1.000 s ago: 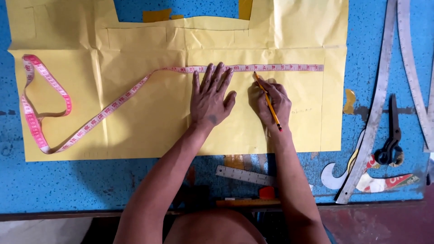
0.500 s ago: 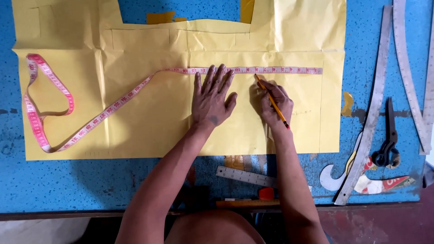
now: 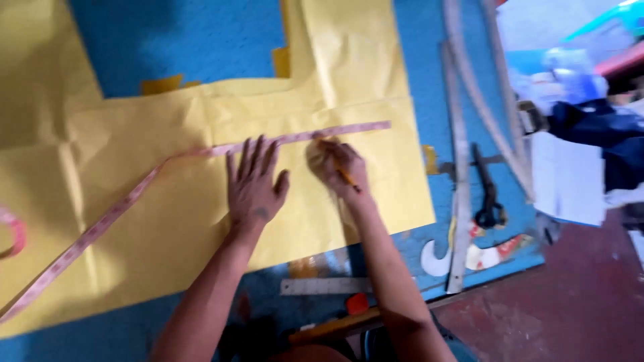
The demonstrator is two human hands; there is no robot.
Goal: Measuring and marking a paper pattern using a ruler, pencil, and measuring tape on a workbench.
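I'm looking down on a blue table (image 3: 201, 40) with a large sheet of yellow pattern paper (image 3: 168, 214) spread across most of it. My left hand (image 3: 253, 184) lies flat on the paper, palm down, fingers spread and pointing away from me, the fingertips touching the lower edge of a pink measuring tape (image 3: 295, 139). That tape runs in a nearly straight line across the upper part of the sheet, from just past my right hand to the left one, then slants down and away to the left edge of the view. My right hand (image 3: 335, 167) sits just beside the left, fingers curled and pinched around a yellow pencil (image 3: 347, 177) — the tip end is up by the tape, though the blur keeps me from telling whether it touches the paper. The whole view is smeared and tilted. To the right of the paper, on bare table, lie a long grey straight ruler (image 3: 459, 201), a curved ruler (image 3: 479, 100) beside it and a pair of black scissors (image 3: 488, 194). Near the table's front edge, between my forearms, a short metal ruler (image 3: 322, 286) rests — a white curved template (image 3: 436, 258) lies further right.
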